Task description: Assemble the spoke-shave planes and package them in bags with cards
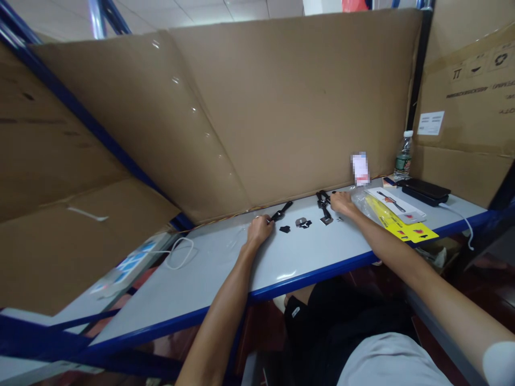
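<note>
My left hand is closed around one end of a slim black tool, whose other end points up and right over the grey tabletop. Beside it lie a small flat black piece and a metal plate with black parts. To the right, my right hand has its fingers curled at the edge of a group of long black parts. What those fingers hold is too small and partly hidden to make out. A square metal plate and a small silver bit rest nearby.
Right of my hands are a yellow package card, a white card picturing a long-handled tool, a black case with a white cable, and a water bottle. Cardboard walls the back. A white cable loops at left.
</note>
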Available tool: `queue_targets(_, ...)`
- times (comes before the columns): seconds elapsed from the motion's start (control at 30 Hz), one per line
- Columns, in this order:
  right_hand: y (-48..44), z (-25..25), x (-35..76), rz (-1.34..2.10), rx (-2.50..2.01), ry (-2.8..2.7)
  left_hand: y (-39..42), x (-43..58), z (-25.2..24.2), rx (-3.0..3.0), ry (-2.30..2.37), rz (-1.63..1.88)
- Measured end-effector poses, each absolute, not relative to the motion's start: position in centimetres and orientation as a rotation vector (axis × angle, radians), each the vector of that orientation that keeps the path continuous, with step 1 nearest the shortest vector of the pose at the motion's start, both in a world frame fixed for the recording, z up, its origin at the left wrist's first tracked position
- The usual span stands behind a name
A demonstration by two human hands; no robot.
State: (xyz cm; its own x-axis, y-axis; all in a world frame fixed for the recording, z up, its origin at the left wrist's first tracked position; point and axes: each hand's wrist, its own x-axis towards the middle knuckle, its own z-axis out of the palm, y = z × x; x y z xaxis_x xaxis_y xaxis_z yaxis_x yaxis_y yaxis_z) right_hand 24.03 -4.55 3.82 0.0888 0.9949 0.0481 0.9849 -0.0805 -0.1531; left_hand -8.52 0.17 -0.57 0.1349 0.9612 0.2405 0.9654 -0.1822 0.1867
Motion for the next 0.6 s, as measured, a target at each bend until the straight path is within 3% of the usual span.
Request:
queue_targets(0.27,-5.3,2.9,21.2,-0.058,-2.105,-2.144,-0.3,-8.0,-0.2,-2.379,-2.014,-0.477)
queue_targets(0.6,-5.8,3.4,19.6,0.003,-2.049,-2.149,-0.9,-7.6,0.4,-2.389,-2.030,-0.416)
